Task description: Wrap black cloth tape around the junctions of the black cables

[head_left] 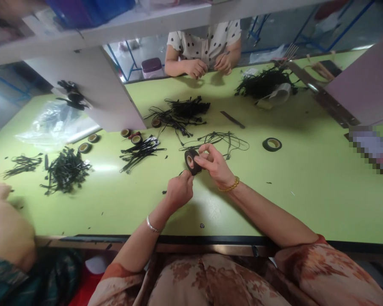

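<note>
My right hand (217,167) grips a roll of black tape (189,163), its thumb and fingers on the roll's right side. Just below the roll, my left hand (180,189) is closed in a pinch, with a small dark end showing at its fingertips; most of what it holds is hidden. Behind the roll lie several thin black cables (231,138) in loose loops. To the left is a bundle of short black cables (141,153). Farther right, another tape roll (272,144) lies flat on the table.
Cable piles (67,170) and more tape rolls (84,147) lie at left, near a plastic bag (55,123). A dark flat strip (232,119) lies beyond my hands. Across the green table (230,212) sits a person (207,51); another person's arm (9,229) reaches in at left. A shelf (115,34) hangs overhead.
</note>
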Motion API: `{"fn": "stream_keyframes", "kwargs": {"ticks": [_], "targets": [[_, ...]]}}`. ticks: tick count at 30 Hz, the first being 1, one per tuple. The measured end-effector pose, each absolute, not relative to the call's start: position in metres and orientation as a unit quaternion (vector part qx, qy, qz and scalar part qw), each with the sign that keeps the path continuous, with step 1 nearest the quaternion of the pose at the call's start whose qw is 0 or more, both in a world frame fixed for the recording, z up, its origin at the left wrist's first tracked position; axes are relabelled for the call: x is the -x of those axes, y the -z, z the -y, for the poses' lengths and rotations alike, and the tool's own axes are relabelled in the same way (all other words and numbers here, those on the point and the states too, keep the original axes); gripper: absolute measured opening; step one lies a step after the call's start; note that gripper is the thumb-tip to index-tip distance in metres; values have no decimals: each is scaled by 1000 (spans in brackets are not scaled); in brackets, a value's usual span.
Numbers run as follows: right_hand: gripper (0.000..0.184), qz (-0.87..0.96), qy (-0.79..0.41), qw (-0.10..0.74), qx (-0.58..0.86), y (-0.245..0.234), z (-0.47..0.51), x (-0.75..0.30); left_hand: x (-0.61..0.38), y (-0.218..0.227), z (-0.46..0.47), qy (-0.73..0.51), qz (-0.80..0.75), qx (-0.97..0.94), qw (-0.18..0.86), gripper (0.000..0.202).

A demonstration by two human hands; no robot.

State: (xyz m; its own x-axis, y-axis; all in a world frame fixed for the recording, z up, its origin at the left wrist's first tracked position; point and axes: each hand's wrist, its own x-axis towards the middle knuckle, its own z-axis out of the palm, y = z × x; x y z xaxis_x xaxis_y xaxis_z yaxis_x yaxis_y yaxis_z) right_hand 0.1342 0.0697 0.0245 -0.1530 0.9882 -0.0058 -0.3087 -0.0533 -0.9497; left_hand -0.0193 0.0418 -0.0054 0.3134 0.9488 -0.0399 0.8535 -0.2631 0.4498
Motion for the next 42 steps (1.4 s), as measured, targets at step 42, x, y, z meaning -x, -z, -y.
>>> {"fn": "stream_keyframes", "kwargs": {"ticks": [42], "targets": [[17,744,-306,469,365,-11,-74,-141,39,-2,-47,-387,-524,-687,323,15]]}}
